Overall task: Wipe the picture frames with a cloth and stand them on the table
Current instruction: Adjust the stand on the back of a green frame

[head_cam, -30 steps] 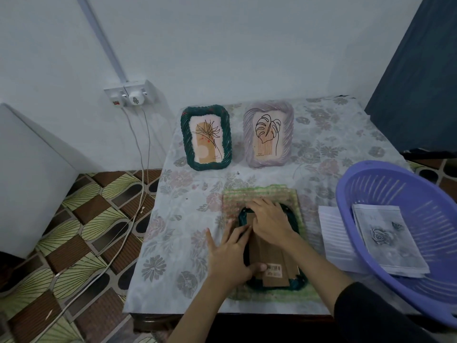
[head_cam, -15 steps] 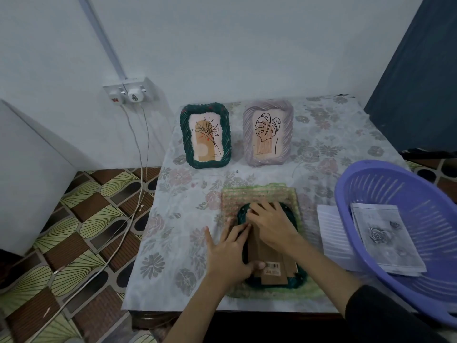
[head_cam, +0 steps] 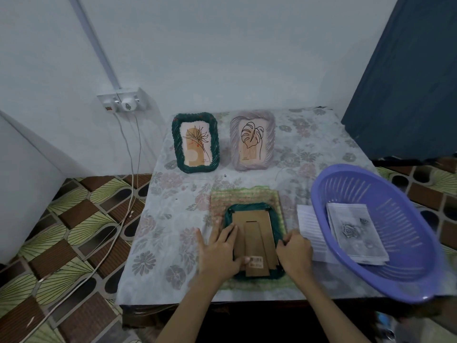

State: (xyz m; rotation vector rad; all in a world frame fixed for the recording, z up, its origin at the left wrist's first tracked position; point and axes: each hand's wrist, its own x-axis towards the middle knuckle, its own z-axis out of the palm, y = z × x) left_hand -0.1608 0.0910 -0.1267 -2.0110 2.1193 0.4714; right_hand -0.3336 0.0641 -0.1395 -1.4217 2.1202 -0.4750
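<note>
My left hand (head_cam: 220, 253) lies flat, fingers spread, on the face-down frame (head_cam: 254, 240) between my hands; my right hand (head_cam: 295, 253), fingers curled, grips its edge.

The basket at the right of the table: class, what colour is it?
The basket is purple, with slotted walls; the head view shows it.

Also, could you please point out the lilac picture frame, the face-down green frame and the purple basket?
lilac picture frame (head_cam: 252, 142): head view, on its leaf print.
face-down green frame (head_cam: 254, 220): head view, on its cardboard back.
purple basket (head_cam: 405, 233): head view, on its slotted inner wall.
</note>
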